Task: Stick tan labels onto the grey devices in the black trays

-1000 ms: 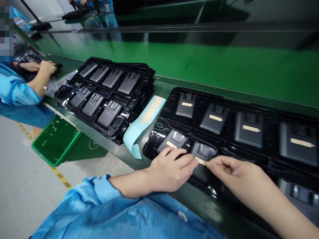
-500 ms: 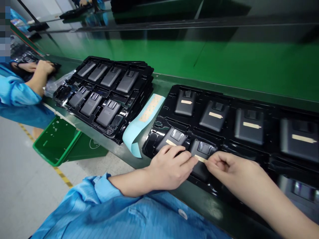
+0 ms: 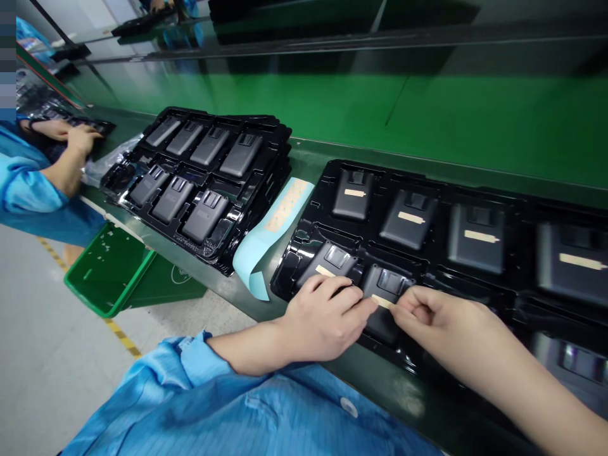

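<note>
**Tan strip [image 3: 382, 302] held at both ends on a dark case [image 3: 380, 326]**

Little has been changed in the last second: the strip is kept at the same spot on the case, within the near row of the black tray [image 3: 320, 209], so its release seems not yet reached. Its right end is pinched between thumb and forefinger of the right hand [image 3: 427, 316]. Its left end is touched by fingertips of the left hand [image 3: 327, 320]; its thumb is hidden, so a pinch there cannot be told.

Left of the tray, a blue backing sheet [image 3: 249, 256] and a tray stack [image 3: 268, 126] are laid on the green worktop [image 3: 304, 161]. Farther left of the tray, a green bin [image 3: 166, 278] and a co-worker's hand [image 3: 82, 138] are seen.
</note>
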Motion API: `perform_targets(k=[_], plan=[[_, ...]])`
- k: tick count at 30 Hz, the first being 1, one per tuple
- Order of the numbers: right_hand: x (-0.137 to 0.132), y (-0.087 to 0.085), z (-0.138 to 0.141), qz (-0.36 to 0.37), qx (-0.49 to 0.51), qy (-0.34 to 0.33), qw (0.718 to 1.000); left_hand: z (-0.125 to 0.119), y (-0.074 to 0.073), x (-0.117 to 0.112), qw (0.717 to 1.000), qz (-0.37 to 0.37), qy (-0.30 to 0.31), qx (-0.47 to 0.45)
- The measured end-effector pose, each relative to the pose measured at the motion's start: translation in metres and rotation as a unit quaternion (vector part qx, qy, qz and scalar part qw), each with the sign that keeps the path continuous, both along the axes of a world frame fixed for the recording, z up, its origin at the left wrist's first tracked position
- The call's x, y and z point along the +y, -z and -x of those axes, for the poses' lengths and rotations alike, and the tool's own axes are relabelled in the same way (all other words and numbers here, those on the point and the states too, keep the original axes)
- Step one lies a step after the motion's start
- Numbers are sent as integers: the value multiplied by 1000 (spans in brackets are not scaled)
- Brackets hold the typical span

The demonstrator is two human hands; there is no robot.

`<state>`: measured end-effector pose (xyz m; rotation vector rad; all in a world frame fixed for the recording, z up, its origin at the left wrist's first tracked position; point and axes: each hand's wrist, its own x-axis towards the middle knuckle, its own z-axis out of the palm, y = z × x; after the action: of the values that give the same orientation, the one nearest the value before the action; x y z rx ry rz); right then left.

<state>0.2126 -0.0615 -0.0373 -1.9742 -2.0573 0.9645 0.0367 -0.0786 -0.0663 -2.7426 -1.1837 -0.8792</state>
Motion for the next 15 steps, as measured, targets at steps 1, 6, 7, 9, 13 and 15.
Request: perform_targets(k=[1,6,7,9,13,15], plan=[[1,-1,1,8,0,5,1000,0,0,0,1000,2,0,1],[1,-7,2,59,5,10,998,0,1,-1,1000,3,-2,5],[0,-7,2,66,6,9,998,-1,1,-1,1000,3,-3,5],[0,-8,1,70,1,10,998,-1,1,-1,1000,5,-4,5],[2,-5,0,49,-8,9,999,0,0,0,1000,9,-4,9],[4,-5,1,35,-8,9,999,0,0,0,1000,13,-5,16]])
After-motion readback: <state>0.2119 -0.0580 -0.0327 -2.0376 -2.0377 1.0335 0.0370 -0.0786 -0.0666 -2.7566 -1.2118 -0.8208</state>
